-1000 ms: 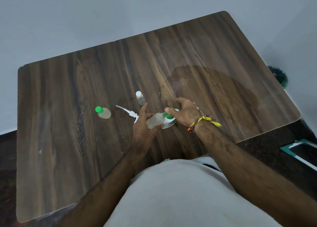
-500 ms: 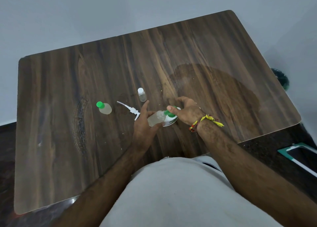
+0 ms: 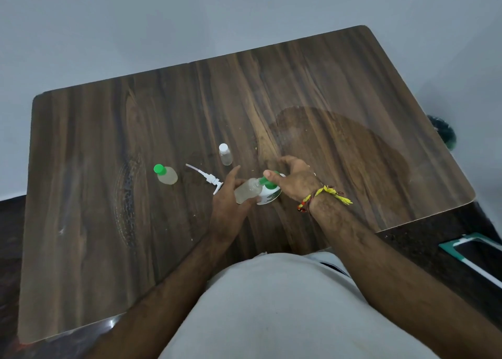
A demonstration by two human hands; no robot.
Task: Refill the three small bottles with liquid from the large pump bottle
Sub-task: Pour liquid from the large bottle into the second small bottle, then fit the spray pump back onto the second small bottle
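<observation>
We are looking down at a wooden bench (image 3: 353,92) where our hands are working near the middle. Our left hand (image 3: 231,198) is curling around a small clear bottle (image 3: 245,194), tilted on its side, while our right hand (image 3: 292,179) is pinching its green cap (image 3: 265,180) with thumb and fingers. Just behind it the large pump bottle (image 3: 269,197) is standing, mostly hidden, its pump head (image 3: 209,180) lying loose on the bench.

We judge we are capping or uncapping this bottle; we cannot tell which. Next comes a steady twist.

A green-capped bottle (image 3: 165,175) is lying to the left, a white-capped bottle (image 3: 225,155) standing behind. Both are sitting well apart from every edge, with open bench all round.
</observation>
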